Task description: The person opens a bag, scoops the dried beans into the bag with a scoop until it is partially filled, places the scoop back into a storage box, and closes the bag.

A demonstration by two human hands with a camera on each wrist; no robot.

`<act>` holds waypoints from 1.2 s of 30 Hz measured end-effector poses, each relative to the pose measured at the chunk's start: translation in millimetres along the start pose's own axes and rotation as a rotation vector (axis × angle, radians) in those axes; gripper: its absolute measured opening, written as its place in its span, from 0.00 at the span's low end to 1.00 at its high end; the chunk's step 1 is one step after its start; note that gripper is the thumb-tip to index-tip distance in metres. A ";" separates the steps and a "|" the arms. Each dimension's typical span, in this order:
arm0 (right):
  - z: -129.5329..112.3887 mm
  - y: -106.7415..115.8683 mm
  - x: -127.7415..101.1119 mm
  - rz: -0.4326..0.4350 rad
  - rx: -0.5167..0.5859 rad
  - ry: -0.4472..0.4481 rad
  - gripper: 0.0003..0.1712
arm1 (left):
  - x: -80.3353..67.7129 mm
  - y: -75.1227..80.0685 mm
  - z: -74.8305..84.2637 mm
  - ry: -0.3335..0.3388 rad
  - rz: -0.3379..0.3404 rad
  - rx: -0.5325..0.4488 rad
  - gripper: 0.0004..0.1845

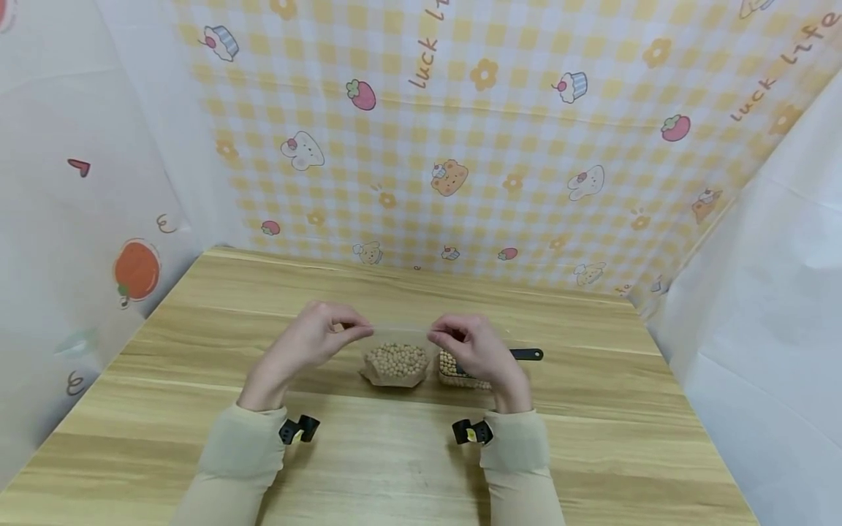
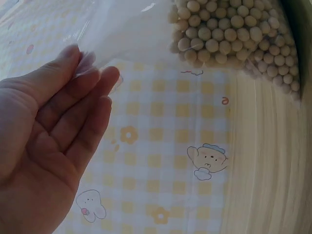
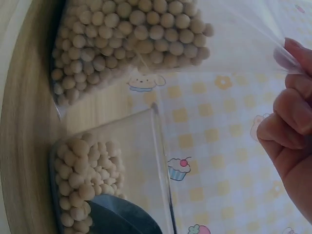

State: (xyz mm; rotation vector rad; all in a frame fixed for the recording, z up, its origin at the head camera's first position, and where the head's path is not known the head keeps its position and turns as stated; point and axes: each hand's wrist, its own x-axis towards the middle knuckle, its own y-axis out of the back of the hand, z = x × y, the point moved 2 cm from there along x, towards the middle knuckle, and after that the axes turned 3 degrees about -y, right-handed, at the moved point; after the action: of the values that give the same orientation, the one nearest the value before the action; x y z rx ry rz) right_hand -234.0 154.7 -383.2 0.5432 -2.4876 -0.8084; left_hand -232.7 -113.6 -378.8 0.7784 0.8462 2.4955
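Between my two hands stands a clear plastic bag [image 1: 397, 365], its lower part filled with round beige beans that look like soybeans [image 2: 219, 31]. My left hand [image 1: 327, 332] pinches the bag's top left corner between thumb and index finger; the other fingers lie off the plastic. At the top right corner my right hand [image 1: 470, 343] pinches the film, its remaining fingers curled. Just right of the bag is a clear box [image 3: 156, 146] with more beans [image 3: 80, 170] in it. A dark scoop [image 3: 122, 214] rests in the box, its black handle [image 1: 526, 354] sticking out to the right.
The wooden table [image 1: 368, 460] runs back to a yellow checked cloth [image 1: 408, 146] with cartoon prints. White cloths hang at the left [image 1: 72, 219] and right [image 1: 763, 314] sides. My right forearm partly covers the box in the head view.
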 end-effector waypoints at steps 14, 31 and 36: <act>-27.5 15.3 -4.4 0.005 0.075 -0.045 0.07 | -2.5 0.4 -7.7 0.093 -0.002 -0.108 0.06; 16.0 4.1 -1.4 0.144 0.076 -0.095 0.07 | 1.7 -5.4 -10.9 0.138 0.077 -0.114 0.10; 21.0 0.5 7.1 0.175 0.029 -0.150 0.11 | 4.7 -7.1 -15.2 0.167 0.106 -0.107 0.12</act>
State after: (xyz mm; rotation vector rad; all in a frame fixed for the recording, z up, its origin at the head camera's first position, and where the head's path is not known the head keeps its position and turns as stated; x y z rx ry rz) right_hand -251.2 160.8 -395.7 0.2777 -2.6427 -0.7706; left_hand -244.3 -112.4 -391.7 0.6001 0.7362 2.7053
